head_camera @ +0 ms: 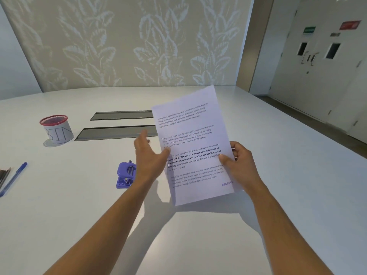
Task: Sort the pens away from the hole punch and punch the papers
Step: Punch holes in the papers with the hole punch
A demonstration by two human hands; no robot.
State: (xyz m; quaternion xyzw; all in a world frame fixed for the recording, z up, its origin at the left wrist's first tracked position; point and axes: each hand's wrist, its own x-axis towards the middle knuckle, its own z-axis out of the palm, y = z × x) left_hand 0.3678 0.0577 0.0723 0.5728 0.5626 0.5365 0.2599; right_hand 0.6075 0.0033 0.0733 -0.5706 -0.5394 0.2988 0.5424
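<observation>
A stack of printed papers (192, 135) is held upright above the white table (79, 195). My right hand (239, 161) grips its right edge. At the left edge of the sheets, my left hand (150, 155) has its fingers spread and its thumb touching the paper. A purple hole punch (125, 175) sits on the table just left of my left wrist, partly hidden by it. Far left, at the frame edge, lie a blue pen (14, 178) and several dark pens (4, 175).
A red mesh cup (56, 129) wrapped in paper marked "BIN" stands at the back left. Two dark cable slots (117, 132) are set into the table behind the hands. A patterned wall rises behind; double doors are at the right.
</observation>
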